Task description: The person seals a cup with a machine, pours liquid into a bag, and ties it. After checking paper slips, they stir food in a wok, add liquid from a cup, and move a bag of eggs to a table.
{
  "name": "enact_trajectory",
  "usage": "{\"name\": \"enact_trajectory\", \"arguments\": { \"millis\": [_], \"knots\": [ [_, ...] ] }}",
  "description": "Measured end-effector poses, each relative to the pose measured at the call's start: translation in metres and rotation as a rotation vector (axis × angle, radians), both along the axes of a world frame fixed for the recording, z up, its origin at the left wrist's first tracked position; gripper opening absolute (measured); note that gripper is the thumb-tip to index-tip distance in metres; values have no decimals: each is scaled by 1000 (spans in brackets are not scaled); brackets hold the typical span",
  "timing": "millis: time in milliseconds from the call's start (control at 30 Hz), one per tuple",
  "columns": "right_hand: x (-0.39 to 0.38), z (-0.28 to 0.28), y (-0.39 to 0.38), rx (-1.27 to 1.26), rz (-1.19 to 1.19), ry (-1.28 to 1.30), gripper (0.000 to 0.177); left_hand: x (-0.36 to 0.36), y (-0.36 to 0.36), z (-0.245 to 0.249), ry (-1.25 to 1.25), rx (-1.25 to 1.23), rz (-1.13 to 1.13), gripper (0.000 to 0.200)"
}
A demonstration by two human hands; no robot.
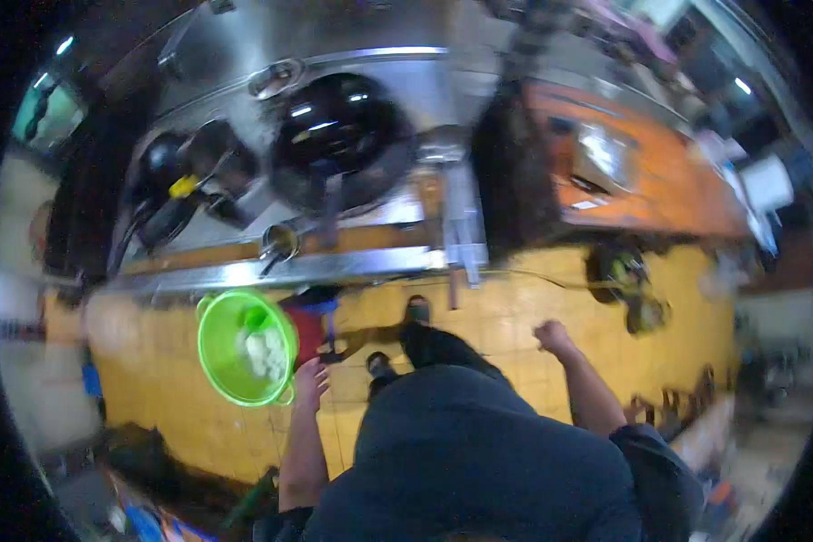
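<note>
My left hand (310, 383) is beside the right rim of a bright green basin (219, 348), near its small handle; its fingers are curled, and whether they grip anything is too blurred to tell. White pieces (265, 354) and a green item (256, 318) lie inside the basin. Out to the right, my right hand (554, 338) hangs over the yellow tiled floor with its fingers curled in, and no object shows in it. A red container (307, 332) stands just behind my left hand.
Ahead is a metal stove counter (370, 262) with a large black wok (341, 122), smaller dark pans (161, 163) and a metal cup (281, 241). An orange table (677, 185) at the right bears a shiny package (605, 155). A hose (533, 278) crosses the floor.
</note>
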State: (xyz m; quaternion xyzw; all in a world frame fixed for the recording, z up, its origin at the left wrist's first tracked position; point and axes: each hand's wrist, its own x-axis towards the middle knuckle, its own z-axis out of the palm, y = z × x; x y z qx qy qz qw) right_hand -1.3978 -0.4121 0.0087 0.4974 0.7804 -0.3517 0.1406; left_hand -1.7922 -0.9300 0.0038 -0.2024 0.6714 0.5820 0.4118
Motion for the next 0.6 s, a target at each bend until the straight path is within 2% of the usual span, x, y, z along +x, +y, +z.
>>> {"name": "enact_trajectory", "arguments": {
  "millis": [33,67,100,133,167,200,233,267,300,333,367,400,467,533,567,600],
  "knots": [
    [-17,29,7,-3,-128,38,33,-10,24,9,-57,-3,1,36],
    [-33,51,24,134,-123,20,34,-14,37,-3,-64,-26,35,36],
    [-37,37,49,194,-284,152,35,-20,65,-3,-63,-13,8,36],
    [-46,49,75,444,-254,144,34,-25,81,0,-91,-7,-88,37],
    [-44,33,117,760,-87,105,34,-24,82,8,-120,-27,-168,38],
    [-66,65,134,743,-282,213,37,-25,98,11,-157,-52,-48,33],
    [-85,83,156,767,-409,301,41,-27,106,7,-173,-64,-38,28],
    [-99,74,190,799,-424,376,46,-38,107,4,-138,-82,-188,29],
    [-115,77,210,906,-475,465,51,-47,110,-7,-139,-119,-228,29],
    [-119,60,246,719,-723,429,55,-51,114,-2,-146,-135,-209,29],
    [-108,27,295,717,-703,223,57,-59,123,2,-129,-144,-212,29],
    [-129,54,301,515,-736,75,55,-67,129,2,-113,-154,-217,29],
    [-67,-61,399,600,-413,-25,52,-86,129,-23,-115,-145,-190,30],
    [-95,-1,362,534,-600,-183,46,-102,118,-50,-145,-37,-140,35],
    [-97,10,352,517,-686,8,48,-111,120,-48,-159,-60,-122,37],
    [-96,18,335,422,-825,344,51,-118,127,-49,-175,-79,-108,38]
  ]
}}
